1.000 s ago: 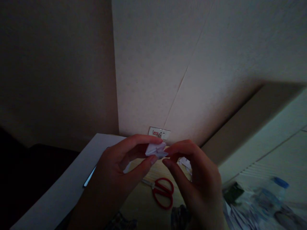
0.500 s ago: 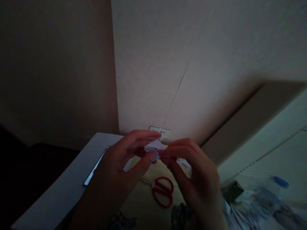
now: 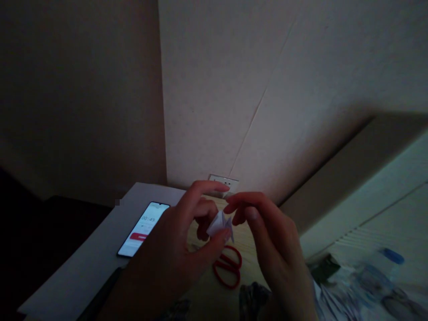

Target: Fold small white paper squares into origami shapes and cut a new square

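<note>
A small piece of folded white paper (image 3: 216, 224) is pinched between the thumb and bent fingers of my left hand (image 3: 187, 232); its index finger stretches out above the paper. Pointed flaps stick out on the paper's right side. My right hand (image 3: 274, 240) hovers just right of the paper, fingers bent and slightly apart, with nothing visible in them. Below the paper, scissors with red handles (image 3: 230, 267) lie on the wooden tabletop (image 3: 214, 298); their blades are mostly behind my left hand.
A phone (image 3: 147, 229) showing a timer lies on a white sheet or board (image 3: 83, 249) at the left. A wall socket (image 3: 230, 182) is behind my hands. On the right are a clear bottle with a blue cap (image 3: 393, 255) and crumpled plastic (image 3: 337, 303).
My right fingers have come off the folded paper. My left hand has turned it so the flaps point right, and lowered it slightly. More of the phone screen shows.
</note>
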`<state>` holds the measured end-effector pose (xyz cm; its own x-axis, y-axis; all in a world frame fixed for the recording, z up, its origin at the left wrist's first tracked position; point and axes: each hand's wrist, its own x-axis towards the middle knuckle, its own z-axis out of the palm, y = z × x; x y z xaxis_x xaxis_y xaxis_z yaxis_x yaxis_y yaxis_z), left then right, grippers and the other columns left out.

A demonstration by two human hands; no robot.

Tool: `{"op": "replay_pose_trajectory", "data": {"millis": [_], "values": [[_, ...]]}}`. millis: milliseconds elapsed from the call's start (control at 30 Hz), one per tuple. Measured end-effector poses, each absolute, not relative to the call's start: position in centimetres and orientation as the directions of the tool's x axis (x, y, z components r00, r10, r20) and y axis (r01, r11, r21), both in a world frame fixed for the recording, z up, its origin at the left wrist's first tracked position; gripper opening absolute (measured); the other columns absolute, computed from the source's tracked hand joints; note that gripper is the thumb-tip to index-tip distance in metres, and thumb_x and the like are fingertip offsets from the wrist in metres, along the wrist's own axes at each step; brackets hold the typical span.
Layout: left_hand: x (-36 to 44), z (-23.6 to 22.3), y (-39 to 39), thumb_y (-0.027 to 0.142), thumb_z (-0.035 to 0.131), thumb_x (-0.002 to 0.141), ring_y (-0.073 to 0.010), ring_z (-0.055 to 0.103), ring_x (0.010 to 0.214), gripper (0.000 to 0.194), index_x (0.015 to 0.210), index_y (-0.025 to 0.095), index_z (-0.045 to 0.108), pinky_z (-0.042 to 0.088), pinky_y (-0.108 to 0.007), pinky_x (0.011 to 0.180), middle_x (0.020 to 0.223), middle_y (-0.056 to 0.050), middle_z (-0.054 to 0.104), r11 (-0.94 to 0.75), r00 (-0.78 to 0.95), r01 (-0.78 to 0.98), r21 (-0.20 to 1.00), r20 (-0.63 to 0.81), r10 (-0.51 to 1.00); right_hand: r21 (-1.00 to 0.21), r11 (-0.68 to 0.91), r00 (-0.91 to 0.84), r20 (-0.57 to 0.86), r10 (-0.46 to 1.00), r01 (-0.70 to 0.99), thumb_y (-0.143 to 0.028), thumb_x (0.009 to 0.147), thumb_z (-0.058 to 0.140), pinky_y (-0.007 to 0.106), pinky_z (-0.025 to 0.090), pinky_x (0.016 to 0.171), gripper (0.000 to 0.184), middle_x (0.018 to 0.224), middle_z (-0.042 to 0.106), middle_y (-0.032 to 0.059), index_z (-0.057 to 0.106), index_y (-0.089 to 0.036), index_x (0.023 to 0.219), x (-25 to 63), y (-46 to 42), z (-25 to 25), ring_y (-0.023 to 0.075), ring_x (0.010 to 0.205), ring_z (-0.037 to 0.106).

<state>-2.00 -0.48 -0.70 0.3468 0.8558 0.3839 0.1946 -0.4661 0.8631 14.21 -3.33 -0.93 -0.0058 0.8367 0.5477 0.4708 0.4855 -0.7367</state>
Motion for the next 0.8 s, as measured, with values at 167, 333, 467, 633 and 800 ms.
{"op": "replay_pose_trajectory", "data": {"millis": [167, 333, 467, 633, 800], "values": [[-2.0, -0.8, -0.4, 0.017, 0.062, 0.080, -0.0124, 0.058, 0.061, 0.040, 0.118, 0.030, 0.055, 0.050, -0.021, 0.062, 0.067, 0.009, 0.056, -0.453, 0.369, 0.140, 0.880, 0.379, 0.849, -0.784, 0.460, -0.084, 0.471, 0.878, 0.416, -0.018, 0.093, 0.058, 0.024, 0.050, 0.072, 0.012, 0.085, 0.073, -0.0025, 0.068, -0.024, 0.095, 14.5, -3.2, -0.9, 0.0132, 0.079, 0.067], [-1.7, -0.6, -0.8, 0.016, 0.066, 0.081, -0.0090, 0.057, 0.060, 0.035, 0.111, 0.032, 0.060, 0.048, -0.017, 0.060, 0.067, 0.011, 0.059, -0.337, 0.286, -0.019, 0.941, 0.329, 0.900, -0.804, 0.441, -0.026, 0.471, 0.882, 0.398, -0.020, 0.087, 0.066, 0.022, 0.047, 0.064, 0.006, 0.072, 0.067, -0.0052, 0.065, -0.024, 0.082, 14.5, -3.1, -0.9, 0.0109, 0.068, 0.063], [-1.7, -0.7, -0.8, 0.016, 0.071, 0.076, -0.0072, 0.058, 0.062, 0.031, 0.101, 0.033, 0.065, 0.048, -0.014, 0.061, 0.068, 0.011, 0.060, -0.329, 0.209, -0.036, 0.944, 0.329, 0.921, -0.816, 0.427, 0.102, 0.499, 0.861, 0.391, -0.021, 0.086, 0.066, 0.020, 0.044, 0.061, 0.009, 0.070, 0.064, -0.0071, 0.063, -0.024, 0.079, 14.5, -3.3, -0.9, 0.0092, 0.066, 0.060], [-1.9, -1.2, 0.3, 0.022, 0.072, 0.078, -0.0087, 0.066, 0.071, 0.009, 0.081, 0.029, 0.070, 0.051, -0.015, 0.066, 0.080, 0.008, 0.070, -0.411, 0.207, 0.042, 0.911, 0.395, 0.895, -0.838, 0.402, 0.125, 0.473, 0.872, 0.368, -0.024, 0.090, 0.061, 0.021, 0.044, 0.060, 0.013, 0.067, 0.063, -0.0063, 0.062, -0.023, 0.078, 14.4, -3.9, -0.8, 0.0091, 0.063, 0.059], [-1.6, -1.0, 0.6, 0.020, 0.070, 0.078, -0.0087, 0.066, 0.069, 0.008, 0.082, 0.027, 0.071, 0.052, -0.014, 0.063, 0.077, 0.008, 0.071, -0.396, 0.181, -0.008, 0.918, 0.390, 0.903, -0.864, 0.396, 0.112, 0.448, 0.887, 0.312, -0.022, 0.089, 0.062, 0.017, 0.046, 0.056, 0.013, 0.066, 0.066, -0.0069, 0.063, -0.024, 0.077, 13.6, -4.0, -0.5, 0.0078, 0.063, 0.062]]}}
